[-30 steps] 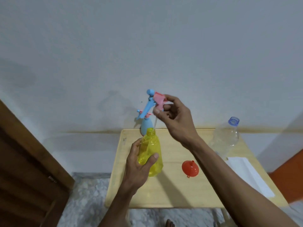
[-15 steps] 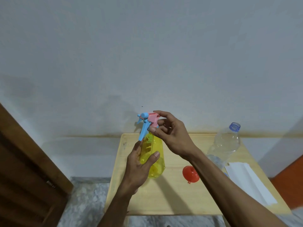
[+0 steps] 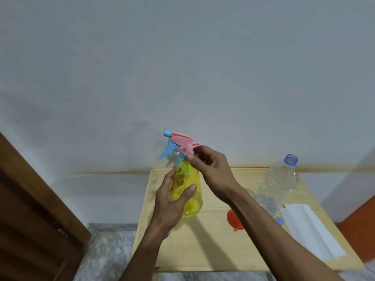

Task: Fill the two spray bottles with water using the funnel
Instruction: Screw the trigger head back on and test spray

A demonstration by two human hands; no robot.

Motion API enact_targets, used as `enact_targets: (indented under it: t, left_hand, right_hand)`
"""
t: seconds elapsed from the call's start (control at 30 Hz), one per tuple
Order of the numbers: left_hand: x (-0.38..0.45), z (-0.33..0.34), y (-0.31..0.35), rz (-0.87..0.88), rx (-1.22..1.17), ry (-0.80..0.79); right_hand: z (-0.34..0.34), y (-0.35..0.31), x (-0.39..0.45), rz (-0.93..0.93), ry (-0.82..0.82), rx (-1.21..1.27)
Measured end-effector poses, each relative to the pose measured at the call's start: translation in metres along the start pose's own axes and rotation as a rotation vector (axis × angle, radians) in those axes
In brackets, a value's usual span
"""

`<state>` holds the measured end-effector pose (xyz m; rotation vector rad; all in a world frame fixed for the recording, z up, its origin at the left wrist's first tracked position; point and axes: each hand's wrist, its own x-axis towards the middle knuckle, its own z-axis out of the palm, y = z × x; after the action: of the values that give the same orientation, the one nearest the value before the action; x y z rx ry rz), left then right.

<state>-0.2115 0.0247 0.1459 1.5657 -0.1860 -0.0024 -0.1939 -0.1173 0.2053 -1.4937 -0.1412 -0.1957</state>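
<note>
My left hand [image 3: 172, 203] wraps one yellow spray bottle [image 3: 188, 191] standing on the table [image 3: 203, 250], right hand [image 3: 211, 171] pinching its one pink-blue trigger head [image 3: 182, 144] at the neck; one red funnel [image 3: 233, 221], one clear water bottle [image 3: 280, 179] right.

A small wooden table [image 3: 205, 248] against a white wall [image 3: 182, 67]. Its near left part is bare wood — open room for a hand. At the middle a yellow spray bottle [image 3: 191, 191] stands upright, both hands around it, blocking the way to the wall. To the right the person's forearm crosses over a red funnel [image 3: 233, 221]. Further right, a clear plastic bottle [image 3: 281, 181] and a white folded cloth [image 3: 310, 230] fill that side — little room between them.
</note>
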Motion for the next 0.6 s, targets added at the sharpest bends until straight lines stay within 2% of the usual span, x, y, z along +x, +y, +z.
enact_targets:
  t: [0.6]
  left_hand:
    - [0.007, 0.004, 0.008, 0.001, -0.113, -0.036]
  right_hand:
    - [0.011, 0.002, -0.002, 0.053, 0.096, 0.082]
